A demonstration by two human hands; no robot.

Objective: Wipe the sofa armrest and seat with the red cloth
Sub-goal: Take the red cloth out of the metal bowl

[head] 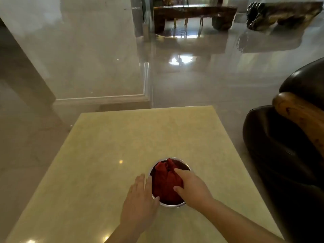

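Right hand grasping red cloth in metal bowl; left hand, fingers flat and released, against bowl's left rim.

table bare around bowl; sofa right.

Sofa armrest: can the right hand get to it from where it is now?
Probably yes. The right hand is gripping the red cloth in the metal bowl; the sofa armrest lies to its right past the table edge, with nothing between them.
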